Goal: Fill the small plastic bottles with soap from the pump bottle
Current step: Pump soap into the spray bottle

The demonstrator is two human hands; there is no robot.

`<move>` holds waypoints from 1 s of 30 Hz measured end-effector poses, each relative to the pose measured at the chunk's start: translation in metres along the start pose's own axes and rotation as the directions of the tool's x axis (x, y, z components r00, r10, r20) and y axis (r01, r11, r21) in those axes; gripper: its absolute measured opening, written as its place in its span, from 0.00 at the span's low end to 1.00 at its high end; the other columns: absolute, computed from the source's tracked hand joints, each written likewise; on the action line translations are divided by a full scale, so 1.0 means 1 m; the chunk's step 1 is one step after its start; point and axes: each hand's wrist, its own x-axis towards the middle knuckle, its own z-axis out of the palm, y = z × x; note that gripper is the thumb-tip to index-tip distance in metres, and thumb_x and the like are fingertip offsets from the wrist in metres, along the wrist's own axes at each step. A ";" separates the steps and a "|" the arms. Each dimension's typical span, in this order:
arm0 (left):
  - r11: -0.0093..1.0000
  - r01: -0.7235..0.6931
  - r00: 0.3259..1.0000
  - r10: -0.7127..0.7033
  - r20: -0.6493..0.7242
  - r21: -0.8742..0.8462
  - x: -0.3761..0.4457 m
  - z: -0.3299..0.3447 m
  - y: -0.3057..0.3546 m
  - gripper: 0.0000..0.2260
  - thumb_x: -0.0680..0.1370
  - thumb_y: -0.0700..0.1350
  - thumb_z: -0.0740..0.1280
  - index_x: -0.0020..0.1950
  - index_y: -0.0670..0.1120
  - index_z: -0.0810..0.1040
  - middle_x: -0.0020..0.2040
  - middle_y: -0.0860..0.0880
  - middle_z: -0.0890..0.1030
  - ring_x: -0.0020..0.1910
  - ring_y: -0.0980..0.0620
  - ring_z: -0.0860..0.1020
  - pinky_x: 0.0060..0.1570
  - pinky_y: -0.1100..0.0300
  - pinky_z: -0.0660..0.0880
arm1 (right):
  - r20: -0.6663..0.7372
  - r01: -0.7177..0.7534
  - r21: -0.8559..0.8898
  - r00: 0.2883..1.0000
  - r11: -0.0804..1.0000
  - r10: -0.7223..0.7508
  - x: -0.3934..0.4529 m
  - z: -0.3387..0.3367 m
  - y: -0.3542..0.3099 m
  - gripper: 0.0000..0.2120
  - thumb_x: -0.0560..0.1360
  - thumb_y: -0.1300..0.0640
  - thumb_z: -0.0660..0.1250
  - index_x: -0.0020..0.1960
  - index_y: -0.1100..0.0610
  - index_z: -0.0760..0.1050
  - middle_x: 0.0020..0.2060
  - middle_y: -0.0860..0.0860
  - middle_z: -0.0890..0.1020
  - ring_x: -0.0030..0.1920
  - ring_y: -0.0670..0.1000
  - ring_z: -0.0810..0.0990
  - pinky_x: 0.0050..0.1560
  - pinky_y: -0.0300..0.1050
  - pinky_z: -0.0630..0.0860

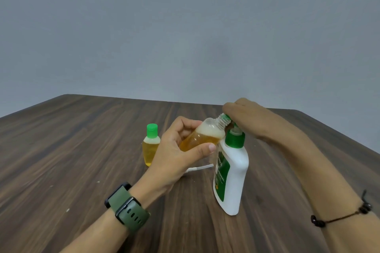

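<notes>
My left hand (181, 150) grips a small clear bottle (203, 135), uncapped and tilted to the right. Amber soap topped with foam fills most of it. Its threaded neck meets the green pump head of the white pump bottle (231, 178), which stands upright on the table. My right hand (244, 117) rests on top of the pump head, fingers curled over it and hiding the nozzle. A second small bottle (151, 146), full of amber soap and closed with a green cap, stands upright to the left, behind my left hand.
Everything stands on a dark wooden table (82, 160) whose far edge meets a grey wall. A thin white tube (200, 168) lies flat between my left hand and the pump bottle. Small white specks dot the wood.
</notes>
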 end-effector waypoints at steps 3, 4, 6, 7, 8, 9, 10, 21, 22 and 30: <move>0.999 0.039 0.999 -0.039 0.020 0.023 0.000 0.001 -0.006 0.16 0.61 0.46 0.77 0.42 0.61 0.78 0.42 0.58 0.83 0.43 0.59 0.81 0.39 0.65 0.78 | -0.018 -0.004 0.049 1.000 0.999 0.005 0.000 0.012 0.013 0.15 0.76 0.55 0.53 0.30 0.52 0.59 0.28 0.50 0.64 0.28 0.48 0.61 0.31 0.42 0.56; 0.998 0.052 0.998 -0.052 0.025 0.022 -0.002 0.001 -0.008 0.16 0.62 0.45 0.77 0.42 0.61 0.78 0.42 0.58 0.83 0.43 0.58 0.81 0.39 0.65 0.78 | -0.014 -0.011 0.058 1.000 0.998 0.012 -0.001 0.015 0.015 0.16 0.75 0.55 0.53 0.30 0.52 0.58 0.28 0.50 0.63 0.28 0.48 0.61 0.31 0.42 0.56; 0.998 0.059 0.998 -0.059 0.023 0.013 -0.006 0.000 -0.010 0.16 0.63 0.43 0.76 0.42 0.61 0.78 0.41 0.58 0.83 0.41 0.59 0.81 0.36 0.67 0.77 | 0.003 -0.007 0.068 1.000 0.998 0.006 -0.002 0.017 0.014 0.16 0.76 0.56 0.53 0.29 0.53 0.57 0.29 0.50 0.63 0.29 0.49 0.60 0.31 0.43 0.56; 0.999 0.050 0.999 -0.050 0.017 0.005 -0.007 -0.001 -0.008 0.15 0.63 0.44 0.76 0.42 0.61 0.78 0.41 0.58 0.83 0.40 0.60 0.81 0.35 0.67 0.77 | 0.022 0.003 0.064 1.000 0.998 -0.004 0.000 0.016 0.012 0.17 0.76 0.58 0.53 0.29 0.54 0.56 0.29 0.51 0.63 0.30 0.49 0.59 0.31 0.43 0.56; 0.999 0.040 0.999 -0.040 0.014 -0.003 -0.007 -0.002 -0.006 0.15 0.62 0.44 0.77 0.42 0.60 0.78 0.41 0.58 0.83 0.40 0.60 0.81 0.35 0.68 0.76 | 0.037 0.003 0.052 0.999 0.999 -0.005 0.001 0.014 0.009 0.17 0.77 0.59 0.53 0.30 0.54 0.56 0.30 0.51 0.62 0.30 0.49 0.59 0.31 0.43 0.56; 0.999 0.030 0.999 -0.030 0.015 -0.010 -0.005 -0.003 -0.004 0.15 0.62 0.46 0.77 0.43 0.60 0.78 0.42 0.57 0.83 0.41 0.60 0.81 0.35 0.67 0.77 | 0.044 0.006 0.022 0.999 1.000 -0.007 0.003 0.012 0.006 0.17 0.77 0.60 0.52 0.30 0.54 0.57 0.30 0.51 0.63 0.30 0.49 0.60 0.31 0.43 0.58; 1.000 0.021 1.000 -0.021 0.014 -0.015 -0.004 -0.003 -0.003 0.15 0.62 0.46 0.77 0.43 0.59 0.78 0.43 0.57 0.83 0.41 0.59 0.81 0.36 0.67 0.77 | 0.038 -0.006 0.019 0.999 1.000 0.005 0.004 0.008 0.003 0.16 0.78 0.59 0.52 0.31 0.54 0.59 0.31 0.51 0.63 0.30 0.49 0.61 0.31 0.42 0.59; 0.998 0.064 0.997 -0.064 0.030 -0.005 -0.002 -0.002 -0.006 0.16 0.61 0.47 0.77 0.44 0.57 0.77 0.41 0.58 0.83 0.41 0.60 0.81 0.35 0.68 0.76 | -0.029 -0.019 0.073 0.999 0.997 0.021 -0.002 0.017 0.011 0.16 0.75 0.56 0.54 0.29 0.53 0.58 0.26 0.49 0.63 0.27 0.48 0.60 0.30 0.42 0.56; 0.997 0.073 0.997 -0.073 0.029 -0.011 -0.004 -0.002 -0.007 0.16 0.61 0.46 0.77 0.44 0.56 0.77 0.40 0.58 0.83 0.40 0.60 0.81 0.35 0.68 0.76 | -0.020 -0.026 0.079 0.999 0.997 0.027 -0.002 0.017 0.011 0.16 0.75 0.56 0.54 0.29 0.53 0.58 0.26 0.49 0.63 0.27 0.48 0.60 0.30 0.42 0.56; 0.999 0.032 0.999 -0.032 -0.003 -0.032 -0.001 -0.001 0.000 0.15 0.60 0.50 0.77 0.44 0.59 0.78 0.46 0.51 0.84 0.44 0.50 0.83 0.38 0.64 0.78 | 0.007 -0.033 0.007 0.999 0.999 0.033 0.000 0.000 -0.004 0.14 0.77 0.56 0.53 0.33 0.55 0.60 0.31 0.51 0.65 0.31 0.48 0.62 0.31 0.41 0.58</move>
